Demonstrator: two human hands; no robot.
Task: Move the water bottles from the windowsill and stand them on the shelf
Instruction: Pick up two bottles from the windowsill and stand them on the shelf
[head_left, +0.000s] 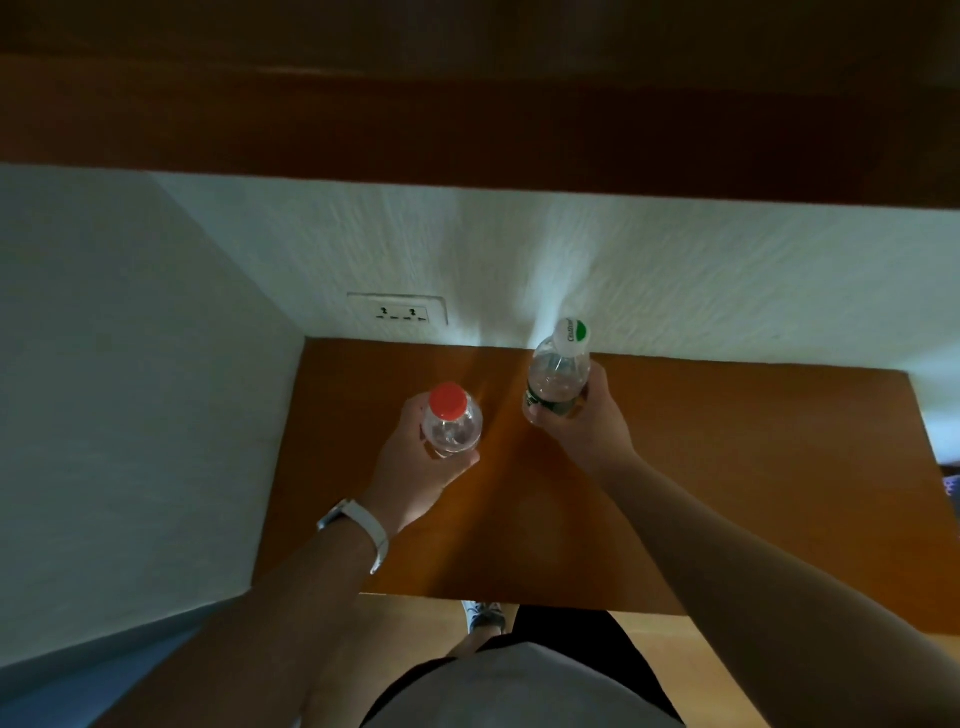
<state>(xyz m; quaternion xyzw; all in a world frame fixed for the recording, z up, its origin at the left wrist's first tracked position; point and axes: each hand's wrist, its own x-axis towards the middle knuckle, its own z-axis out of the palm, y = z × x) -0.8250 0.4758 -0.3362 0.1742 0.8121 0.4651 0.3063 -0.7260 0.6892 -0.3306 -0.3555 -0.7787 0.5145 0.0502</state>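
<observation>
left bottle (451, 423) beside right bottle (558, 376) | both over shelf (727, 493) | socket (397, 312) behind

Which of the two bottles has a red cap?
The red-capped bottle is in the left hand; the other bottle, in the right hand, has a white-and-green cap.

Glossy orange-brown wooden shelf (727, 493) tucked into the white wall (675, 270) corner

White textured wall (675, 270), double socket (397, 313), wooden floor (665, 640)
</observation>
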